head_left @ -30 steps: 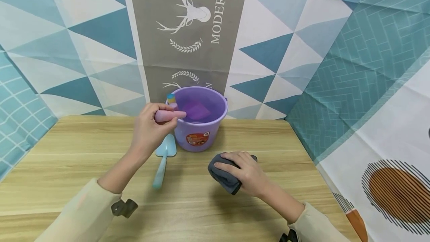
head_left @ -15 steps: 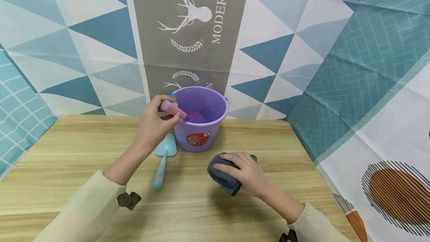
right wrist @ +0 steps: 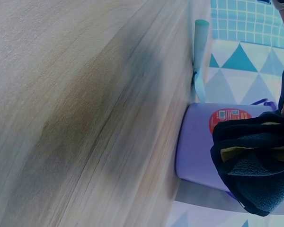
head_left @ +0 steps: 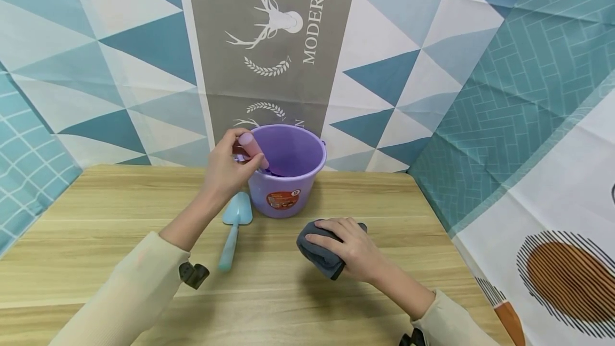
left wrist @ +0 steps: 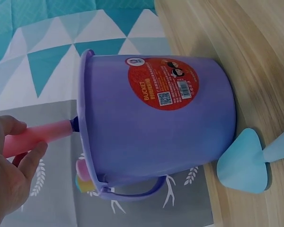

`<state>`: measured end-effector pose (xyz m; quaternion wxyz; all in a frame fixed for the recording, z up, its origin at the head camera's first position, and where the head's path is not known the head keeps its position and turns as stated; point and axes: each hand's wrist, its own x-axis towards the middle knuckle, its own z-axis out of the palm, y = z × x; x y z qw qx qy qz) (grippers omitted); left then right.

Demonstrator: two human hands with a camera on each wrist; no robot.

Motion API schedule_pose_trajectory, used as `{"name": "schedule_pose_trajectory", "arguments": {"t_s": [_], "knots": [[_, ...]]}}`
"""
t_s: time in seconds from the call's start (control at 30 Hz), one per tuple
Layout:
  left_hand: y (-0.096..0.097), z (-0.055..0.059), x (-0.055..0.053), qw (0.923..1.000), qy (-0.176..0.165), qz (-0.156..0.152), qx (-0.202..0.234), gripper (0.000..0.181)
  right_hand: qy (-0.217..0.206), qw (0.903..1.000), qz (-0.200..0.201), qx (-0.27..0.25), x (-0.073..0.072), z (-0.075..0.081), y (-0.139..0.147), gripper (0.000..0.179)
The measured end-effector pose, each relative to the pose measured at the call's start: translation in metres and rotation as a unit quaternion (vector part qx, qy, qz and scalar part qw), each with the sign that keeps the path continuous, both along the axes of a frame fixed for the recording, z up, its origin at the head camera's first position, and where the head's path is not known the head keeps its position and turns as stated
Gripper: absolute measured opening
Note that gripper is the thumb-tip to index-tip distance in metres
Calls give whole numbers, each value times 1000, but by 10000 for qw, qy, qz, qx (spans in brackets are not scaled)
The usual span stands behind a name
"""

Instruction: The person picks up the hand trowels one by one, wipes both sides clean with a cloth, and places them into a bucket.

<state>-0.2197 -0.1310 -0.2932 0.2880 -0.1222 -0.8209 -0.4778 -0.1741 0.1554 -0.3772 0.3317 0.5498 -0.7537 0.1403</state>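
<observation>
At the left of the bucket's rim, my left hand (head_left: 227, 168) grips a pink-handled shovel (head_left: 253, 148) by its handle. The handle tilts, its lower end at the rim; its purple blade is now mostly hidden inside the purple bucket (head_left: 283, 196). In the left wrist view, the dark neck of the shovel goes behind the rim. My right hand (head_left: 353, 247) holds a folded dark grey cloth (head_left: 321, 252) above the table, to the right of the bucket. That cloth (right wrist: 255, 163) overlaps the bucket in the right wrist view.
A light blue toy shovel (head_left: 231, 239) lies on the wooden table (head_left: 120, 218), left of the bucket. A pink and yellow item (left wrist: 84, 176) shows beyond the rim near the bucket's handle (left wrist: 137, 195). A patterned cloth backdrop (head_left: 384, 79) rises behind.
My left hand has moved slightly right and up, turning the pink handle from nearly level to steeper. The purple blade has sunk from sight in the bucket. My right hand and the cloth stay nearly still.
</observation>
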Motion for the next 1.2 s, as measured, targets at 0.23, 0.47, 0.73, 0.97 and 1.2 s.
{"name": "schedule_pose_trajectory", "arguments": {"t_s": [0.23,0.47,0.73,0.97,1.2], "knots": [[0,-5,-9,9998,54,-159,78,50,1,10000,40,9,0,-1,1,34],[0,-10,-14,9998,113,-77,152,47,-9,10000,58,-4,0,-2,1,33],[-1,-14,-21,9996,115,-53,242,44,-56,10000,52,22,1,-3,1,33],[0,-16,-24,9998,133,-3,174,45,-109,9999,31,33,0,-5,2,34],[0,-18,-28,9998,121,17,169,45,-105,9999,32,7,1,-5,2,33]]}}
